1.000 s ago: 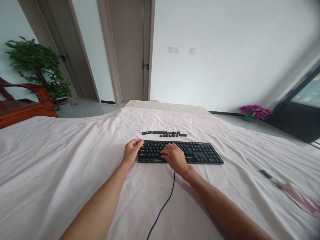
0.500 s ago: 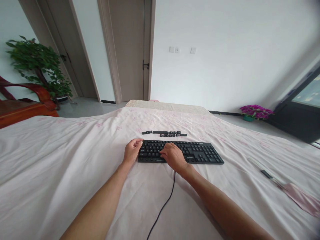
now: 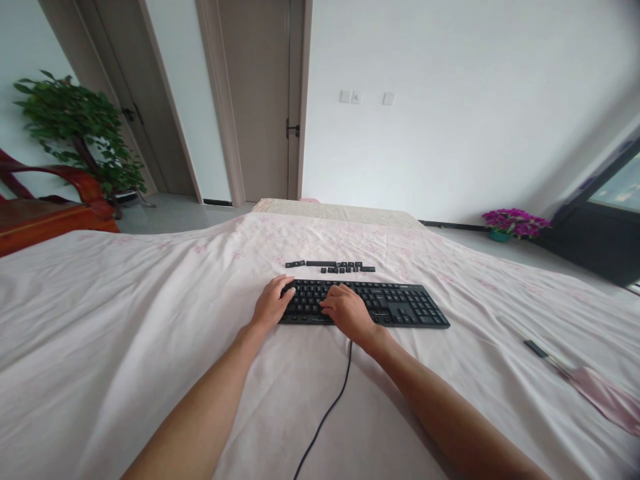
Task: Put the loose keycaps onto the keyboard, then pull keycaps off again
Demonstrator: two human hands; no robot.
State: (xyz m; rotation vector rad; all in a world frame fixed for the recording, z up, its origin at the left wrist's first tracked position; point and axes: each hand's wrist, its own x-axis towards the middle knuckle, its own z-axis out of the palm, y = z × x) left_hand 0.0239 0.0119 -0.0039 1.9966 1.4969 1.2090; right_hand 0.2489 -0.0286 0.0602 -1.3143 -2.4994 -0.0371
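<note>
A black keyboard (image 3: 411,308) lies flat on the pale pink cloth, its cable (image 3: 330,408) running from its near edge toward me. My left hand (image 3: 271,301) rests at the keyboard's left end, thumb over the keys and fingers along the far corner, spread apart. Over the middle keys sits my right hand (image 3: 346,309), its fingers curled and pressed together. Whatever those fingertips hold, if anything, is hidden. Just beyond the keyboard lie several loose black keycaps (image 3: 349,270) in two rough rows, among them a long spacebar keycap (image 3: 321,264).
At the right, a slim tool with a dark band (image 3: 536,349) lies by a folded pink cloth piece (image 3: 603,397). Creases run across the table cover (image 3: 165,320). Farther off are a wooden chair (image 3: 60,207), a leafy plant (image 3: 75,127) and purple flowers (image 3: 517,221).
My left hand has gone from a pinch at the keyboard's far left corner to spread fingers, with the thumb shifted right over the keys. The right hand stays almost where it was.
</note>
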